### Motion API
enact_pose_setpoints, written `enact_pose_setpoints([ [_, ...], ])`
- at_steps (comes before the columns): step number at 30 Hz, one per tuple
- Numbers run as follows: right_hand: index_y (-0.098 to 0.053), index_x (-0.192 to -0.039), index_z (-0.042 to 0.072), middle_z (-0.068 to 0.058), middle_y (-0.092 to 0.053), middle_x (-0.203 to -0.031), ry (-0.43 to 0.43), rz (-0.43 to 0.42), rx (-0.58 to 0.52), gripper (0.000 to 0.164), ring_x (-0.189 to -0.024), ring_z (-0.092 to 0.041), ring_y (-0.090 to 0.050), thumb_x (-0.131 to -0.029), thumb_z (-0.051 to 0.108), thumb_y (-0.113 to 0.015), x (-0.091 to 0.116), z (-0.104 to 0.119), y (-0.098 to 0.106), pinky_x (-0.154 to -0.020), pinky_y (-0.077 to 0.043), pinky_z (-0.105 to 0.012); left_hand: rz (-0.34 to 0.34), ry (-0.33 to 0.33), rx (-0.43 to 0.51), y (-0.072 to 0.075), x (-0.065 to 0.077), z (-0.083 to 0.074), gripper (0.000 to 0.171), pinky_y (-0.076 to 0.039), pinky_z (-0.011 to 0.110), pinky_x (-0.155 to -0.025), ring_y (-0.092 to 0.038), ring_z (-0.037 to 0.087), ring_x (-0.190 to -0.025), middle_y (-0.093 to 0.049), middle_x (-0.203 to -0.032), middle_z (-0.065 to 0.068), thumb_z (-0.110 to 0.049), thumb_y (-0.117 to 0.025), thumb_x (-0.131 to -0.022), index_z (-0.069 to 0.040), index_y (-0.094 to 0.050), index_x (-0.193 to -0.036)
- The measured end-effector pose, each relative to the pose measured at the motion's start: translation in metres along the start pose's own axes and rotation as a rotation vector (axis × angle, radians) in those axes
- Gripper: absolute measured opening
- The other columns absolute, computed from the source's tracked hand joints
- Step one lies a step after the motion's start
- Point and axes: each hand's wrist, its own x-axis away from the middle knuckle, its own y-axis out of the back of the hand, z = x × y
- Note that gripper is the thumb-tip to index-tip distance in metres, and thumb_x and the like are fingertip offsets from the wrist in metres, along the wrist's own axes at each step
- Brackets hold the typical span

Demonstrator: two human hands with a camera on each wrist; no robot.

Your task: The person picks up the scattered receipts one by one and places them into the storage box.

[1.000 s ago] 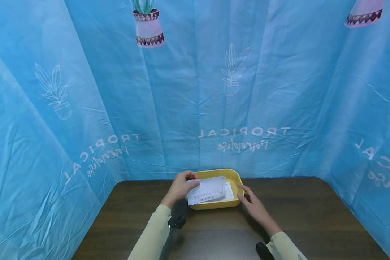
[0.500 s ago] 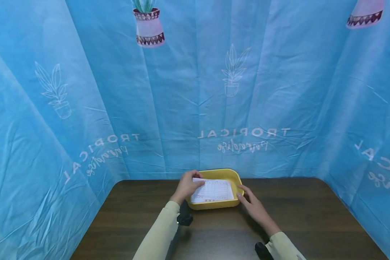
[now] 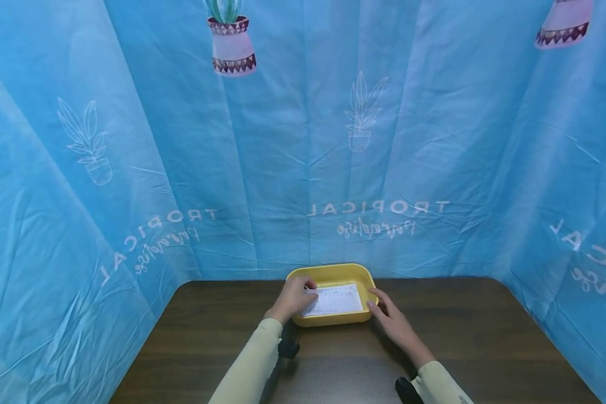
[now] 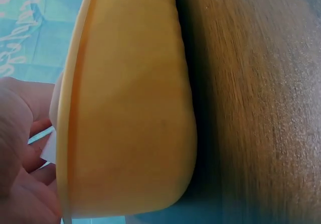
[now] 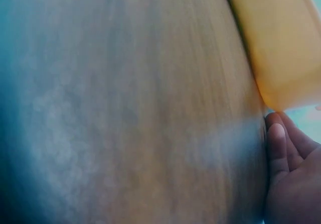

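A shallow yellow tray (image 3: 333, 320) rests on the table near its far edge. In it lies white paper (image 3: 335, 300) printed with a grid of lines. My left hand (image 3: 293, 297) reaches over the tray's left end and pinches the paper's left edge. The left wrist view shows a white paper corner (image 4: 48, 147) among the curled fingers, partly hidden behind the tray wall (image 4: 125, 98). At the opposite end, my right hand (image 3: 396, 322) holds the tray's rim with thumb and fingers. In the right wrist view its fingertips (image 5: 276, 133) meet the tray's corner (image 5: 281, 93).
The dark wooden table (image 3: 343, 370) spreads out in front of and beside the tray. Close behind it hangs a blue printed curtain (image 3: 283, 168), which also runs along both sides. A black wrist device (image 3: 288, 348) sits on the left arm, another (image 3: 408, 390) on the right.
The top sheet, raised and tilted a second ago, now lies down in the tray. My left hand moved right with it, then slightly lower. The right hand stays at the rim.
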Motion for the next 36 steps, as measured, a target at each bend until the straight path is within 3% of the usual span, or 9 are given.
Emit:
enact_pose_setpoints([
  [8,-0.039,-0.142,0.034,-0.008,-0.052,-0.113,0.005,-0.014,0.031,0.049,-0.097,-0.025,-0.049,-0.097,0.049,-0.05,-0.007,0.0,0.003,-0.072,-0.043,-0.035,-0.029,-0.015,-0.001,0.002,0.001,0.001,0.022,-0.051,0.04,-0.081,-0.058,0.021,-0.098,-0.064,-0.112,0.002,-0.025,-0.068,-0.09,-0.012,-0.068,-0.108],
  [12,-0.039,-0.142,0.033,-0.008,-0.052,-0.111,0.005,-0.008,0.031,0.049,-0.095,-0.024,-0.05,-0.097,0.049,-0.05,-0.009,-0.002,0.001,-0.071,-0.043,-0.034,-0.038,-0.022,0.024,0.001,0.005,0.002,0.025,-0.048,0.034,-0.072,-0.056,0.021,-0.091,-0.064,-0.112,0.001,-0.025,-0.065,-0.091,-0.011,-0.067,-0.111],
  [16,-0.039,-0.142,0.032,-0.008,-0.052,-0.113,0.006,-0.009,0.026,0.049,-0.097,-0.024,-0.05,-0.097,0.048,-0.05,-0.01,-0.002,0.001,-0.073,-0.043,-0.035,-0.065,-0.029,0.025,0.002,0.009,0.002,0.027,-0.049,0.034,-0.073,-0.056,0.02,-0.09,-0.064,-0.114,0.001,-0.026,-0.065,-0.092,-0.011,-0.066,-0.115],
  [20,-0.039,-0.143,0.03,-0.009,-0.052,-0.113,0.014,-0.009,0.029,0.05,-0.097,-0.025,-0.049,-0.097,0.048,-0.05,-0.011,-0.001,0.003,-0.073,-0.043,-0.035,-0.105,-0.063,-0.006,0.006,0.016,0.0,0.032,-0.049,0.04,-0.088,-0.057,0.02,-0.105,-0.062,-0.124,0.001,-0.027,-0.065,-0.092,-0.012,-0.064,-0.12],
  [23,-0.038,-0.144,0.029,-0.009,-0.051,-0.115,0.016,-0.008,0.038,0.051,-0.099,-0.026,-0.049,-0.098,0.048,-0.049,-0.011,-0.001,0.004,-0.074,-0.043,-0.036,-0.143,-0.113,-0.043,0.01,0.025,0.0,0.036,-0.041,0.044,-0.1,-0.05,0.021,-0.122,-0.056,-0.133,0.001,-0.031,-0.063,-0.092,-0.012,-0.062,-0.123],
  [28,-0.036,-0.145,0.03,-0.011,-0.051,-0.125,0.024,-0.002,0.034,0.052,-0.107,-0.028,-0.049,-0.098,0.048,-0.048,-0.012,-0.003,0.006,-0.079,-0.044,-0.04,-0.194,-0.158,-0.082,0.018,0.048,0.003,0.043,-0.036,0.044,-0.105,-0.041,0.02,-0.132,-0.045,-0.145,0.0,-0.037,-0.061,-0.093,-0.013,-0.058,-0.128],
  [36,-0.027,-0.149,0.031,-0.017,-0.042,-0.14,0.001,0.027,-0.087,0.056,-0.124,-0.035,-0.045,-0.099,0.044,-0.05,-0.011,-0.003,0.018,-0.087,-0.05,-0.049,-0.187,-0.104,-0.172,0.032,0.085,0.019,0.055,-0.035,0.045,-0.105,-0.033,0.017,-0.137,-0.036,-0.151,-0.003,-0.046,-0.062,-0.09,-0.018,-0.051,-0.136],
])
